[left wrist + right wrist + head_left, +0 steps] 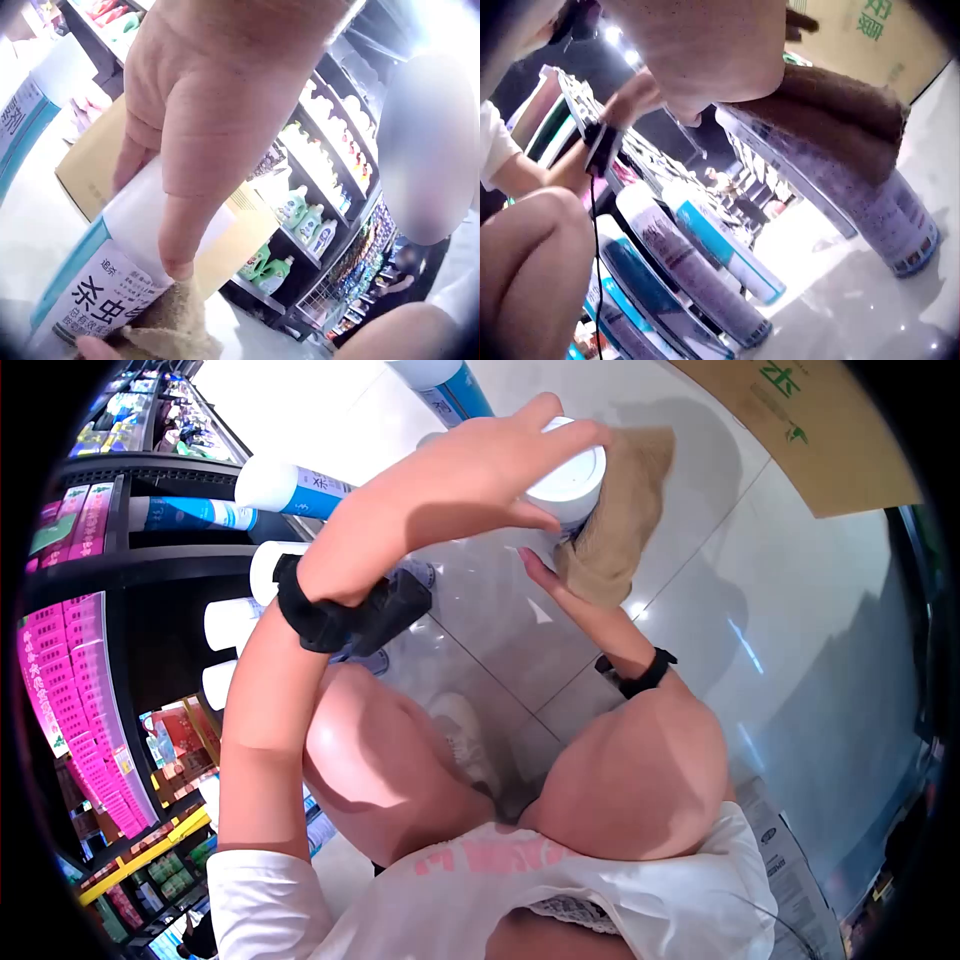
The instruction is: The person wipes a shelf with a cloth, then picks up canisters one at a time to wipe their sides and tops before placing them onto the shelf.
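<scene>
White can point(572, 488) is being gripped at its top by the left hand point(490, 460); lower along its long axis, tan cloth point(622, 510) is being held against it by the right hand point(562, 588)

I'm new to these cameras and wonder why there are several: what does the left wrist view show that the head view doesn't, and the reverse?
Only left wrist: green bottles with handles on a shelf, and a distant person in dark clothing.
Only head: pink packages and the wearer's shoe.
Both: the left hand gripping a white-topped canister, a brown cloth against it, and a cardboard box.
</scene>
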`<state>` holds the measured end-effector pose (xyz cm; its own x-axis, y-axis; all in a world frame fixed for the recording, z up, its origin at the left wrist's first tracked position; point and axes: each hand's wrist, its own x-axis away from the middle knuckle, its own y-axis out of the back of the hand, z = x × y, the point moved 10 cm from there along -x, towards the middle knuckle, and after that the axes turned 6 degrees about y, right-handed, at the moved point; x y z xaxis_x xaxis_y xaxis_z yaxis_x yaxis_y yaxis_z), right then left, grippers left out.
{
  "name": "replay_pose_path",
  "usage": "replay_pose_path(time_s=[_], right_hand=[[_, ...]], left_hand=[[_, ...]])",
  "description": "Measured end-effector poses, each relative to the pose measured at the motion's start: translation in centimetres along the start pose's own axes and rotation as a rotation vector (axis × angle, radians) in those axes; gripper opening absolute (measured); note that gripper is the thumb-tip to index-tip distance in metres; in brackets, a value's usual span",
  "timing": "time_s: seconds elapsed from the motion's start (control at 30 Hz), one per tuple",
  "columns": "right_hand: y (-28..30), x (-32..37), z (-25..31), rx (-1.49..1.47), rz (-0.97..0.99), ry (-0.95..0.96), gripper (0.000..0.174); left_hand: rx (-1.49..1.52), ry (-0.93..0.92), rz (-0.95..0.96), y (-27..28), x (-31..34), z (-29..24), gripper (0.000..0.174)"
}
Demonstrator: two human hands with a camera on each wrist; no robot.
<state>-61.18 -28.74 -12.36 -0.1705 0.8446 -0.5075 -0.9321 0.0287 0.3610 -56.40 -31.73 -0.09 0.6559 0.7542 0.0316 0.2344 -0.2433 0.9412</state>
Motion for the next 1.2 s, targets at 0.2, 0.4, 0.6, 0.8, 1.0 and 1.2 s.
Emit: replay_pose_path(time_s=[0.2,0.4,0.6,0.8,1.0,1.2], right_hand=[[-4.5,5.7,-9.3,0.181,-0.066,-0.194,0.058],[-7.1,8.1,-15.8,-0.306,0.136,-0.49,0.07],[-3.7,1.9,-8.2,-0.554,0.021,-0.44,0.064],[0.5,-4.5,0.2,-0.228,0.012,0.048,0.072],[-0.6,-6.0,-1.9,-0.296,0.151,-0.182,0.066],[-2.7,-8.9,0.1,-0.218,0.165,0.058,0.062]], left_hand=[[-0.184,0.263,-0.131,0.0,0.3,0.7,0.056],[-0.256,0.617,-0.099,-0.4,0.2,2.0,0.058],[-0.244,0.626,-0.088,-0.3,0.1,2.1,0.066],[-0.332,0.577,-0.043,0.1,1.1,1.6,0.075],[-0.431,0.514,-0.167,1.1,-0.1,2.7,0.074],[-0.222,0.51,-0.205,2.9,0.4,4.7,0.062]])
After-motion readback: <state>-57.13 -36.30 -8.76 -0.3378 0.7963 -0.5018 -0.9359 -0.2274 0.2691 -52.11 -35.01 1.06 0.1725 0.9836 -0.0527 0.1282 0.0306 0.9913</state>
